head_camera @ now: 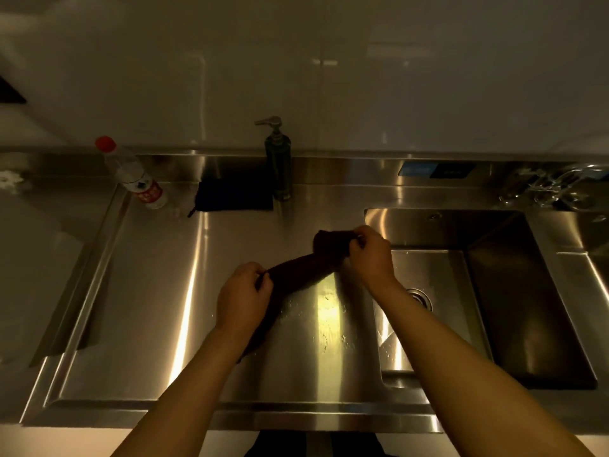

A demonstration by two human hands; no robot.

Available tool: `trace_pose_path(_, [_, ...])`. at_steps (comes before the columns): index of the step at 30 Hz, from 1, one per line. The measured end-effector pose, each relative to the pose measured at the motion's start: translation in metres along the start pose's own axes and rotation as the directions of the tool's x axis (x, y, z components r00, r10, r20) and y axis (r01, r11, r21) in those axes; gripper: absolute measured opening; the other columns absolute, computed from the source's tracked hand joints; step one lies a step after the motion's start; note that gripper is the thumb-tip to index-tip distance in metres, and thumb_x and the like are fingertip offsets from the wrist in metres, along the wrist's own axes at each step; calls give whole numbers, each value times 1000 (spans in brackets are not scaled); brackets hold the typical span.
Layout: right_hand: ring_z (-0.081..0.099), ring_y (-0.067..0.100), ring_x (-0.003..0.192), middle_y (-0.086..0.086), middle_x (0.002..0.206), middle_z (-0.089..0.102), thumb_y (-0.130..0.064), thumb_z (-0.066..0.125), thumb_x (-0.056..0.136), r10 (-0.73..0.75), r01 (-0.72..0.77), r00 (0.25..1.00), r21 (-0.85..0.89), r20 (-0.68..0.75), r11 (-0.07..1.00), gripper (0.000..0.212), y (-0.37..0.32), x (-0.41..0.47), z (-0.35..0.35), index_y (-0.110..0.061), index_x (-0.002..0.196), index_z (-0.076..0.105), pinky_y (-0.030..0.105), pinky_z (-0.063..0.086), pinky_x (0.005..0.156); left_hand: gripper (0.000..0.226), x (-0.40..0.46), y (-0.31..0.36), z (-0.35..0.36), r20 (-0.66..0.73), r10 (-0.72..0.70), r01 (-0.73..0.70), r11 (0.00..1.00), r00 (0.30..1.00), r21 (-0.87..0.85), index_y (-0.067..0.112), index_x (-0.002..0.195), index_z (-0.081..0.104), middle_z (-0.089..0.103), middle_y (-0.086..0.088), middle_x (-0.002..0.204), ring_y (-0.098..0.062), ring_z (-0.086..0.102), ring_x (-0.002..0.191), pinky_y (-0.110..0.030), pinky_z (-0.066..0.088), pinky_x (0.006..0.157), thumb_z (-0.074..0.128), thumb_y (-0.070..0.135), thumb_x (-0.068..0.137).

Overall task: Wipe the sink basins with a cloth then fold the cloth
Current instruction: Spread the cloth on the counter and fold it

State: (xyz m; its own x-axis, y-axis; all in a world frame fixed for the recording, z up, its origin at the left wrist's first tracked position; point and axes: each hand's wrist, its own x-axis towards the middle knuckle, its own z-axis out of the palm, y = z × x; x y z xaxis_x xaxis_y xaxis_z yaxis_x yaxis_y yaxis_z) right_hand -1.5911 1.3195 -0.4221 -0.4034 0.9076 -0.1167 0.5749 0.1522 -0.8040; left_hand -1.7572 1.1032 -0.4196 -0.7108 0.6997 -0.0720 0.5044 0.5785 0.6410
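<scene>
**Cloth stretched between two hands over the steel counter**

Cloth (298, 268), dark and rolled into a thick rope shape, lies at the centre of the frame with its long axis running from lower left up to upper right. The left hand (242, 291) pinches its lower-left end with curled fingers; a tail of fabric hangs down beneath that wrist. The right hand (370, 252) grips the upper-right end, where the fabric bunches into a rounded lump, fingers curled round it. The cloth is held just above the flat stainless draining surface (148, 308), which is brushed, shiny, and dotted with water drops near the centre.

At the right of the frame sits a rectangular sink basin (454, 278) of the same steel, stepped in depth, with a round drain (420, 296) partly hidden by the right forearm. Nothing can be made out inside it but drops of water.

Along the back edge, upper centre, a dark pump dispenser (278, 163) stands upright beside a flat black square cloth (235, 196). Upper left, a clear plastic bottle (131, 174) with a red cap stands, leaning in the wide-angle view. A chrome tap (553, 186) shows at the upper right.
</scene>
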Motion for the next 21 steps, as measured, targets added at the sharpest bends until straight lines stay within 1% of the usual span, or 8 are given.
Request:
trace_pose_path(3, [69, 24, 104, 6, 111, 70, -4, 55, 99, 41, -45, 999, 251, 20, 967, 23, -27, 13, -10, -9, 119, 66, 41, 62, 85, 6, -17, 12, -33, -101, -58, 46, 992, 993, -116, 32, 90, 62, 62, 13, 75, -5, 61, 70, -16, 45, 57, 62, 31, 97])
trace_pose_path(7, [73, 19, 92, -3, 101, 71, -3, 57, 99, 107, -123, 992, 426, 61, 896, 19, -27, 1, -12, -13, 113, 66, 36, 65, 69, 9, -59, 18, -39, -35, -136, 125, 966, 990, -227, 35, 87, 59, 65, 18, 77, -3, 64, 66, -12, 46, 54, 66, 33, 94])
trace_pose_path(8, [73, 20, 89, -1, 100, 71, -3, 57, 98, 156, -176, 984, 375, 84, 910, 18, -17, -6, -11, -16, 109, 64, 40, 65, 70, 10, -70, 14, -34, 28, -158, 160, 966, 987, -201, 34, 87, 59, 64, 16, 75, -4, 63, 65, -13, 47, 53, 66, 34, 94])
trace_pose_path(10, [71, 25, 86, 8, 104, 69, -2, 61, 94, 287, -306, 947, 126, 145, 944, 18, 10, -21, -8, -15, 106, 62, 47, 63, 77, 9, -85, 4, -19, 196, -196, 219, 970, 961, -103, 30, 94, 61, 64, 10, 75, -6, 63, 69, -19, 48, 56, 67, 36, 96])
trace_pose_path(13, [65, 34, 102, 14, 110, 66, -7, 64, 91, 335, -297, 932, -239, 137, 925, 24, 40, -37, -4, -5, 114, 62, 35, 53, 80, 20, -92, -7, -2, 305, -206, 204, 978, 930, 38, 23, 115, 63, 66, 6, 99, -8, 62, 85, -17, 42, 63, 65, 35, 99])
trace_pose_path(15, [65, 34, 103, 14, 111, 66, -8, 64, 89, 265, -219, 957, -306, 117, 927, 25, 44, -41, -1, -5, 114, 63, 29, 45, 76, 19, -81, -6, 3, 286, -171, 160, 985, 943, 64, 22, 115, 65, 63, 7, 104, -8, 60, 88, -19, 42, 66, 63, 31, 99])
trace_pose_path(18, [65, 32, 100, 12, 106, 65, -6, 62, 89, 173, -114, 972, -331, 156, 937, 18, 39, -40, 6, -7, 107, 65, 27, 45, 71, 6, -53, -1, 6, 269, -127, 98, 988, 955, 117, 24, 94, 63, 61, 8, 90, -8, 57, 76, -22, 41, 59, 61, 28, 97])
trace_pose_path(21, [58, 30, 113, 13, 125, 56, -10, 64, 92, 108, -36, 975, -342, 195, 939, 33, 34, -40, 17, -9, 124, 64, 35, 51, 93, 12, -17, 3, 18, 282, -85, 41, 987, 956, 156, 18, 94, 63, 61, 2, 93, -15, 60, 79, -24, 37, 58, 58, 28, 99])
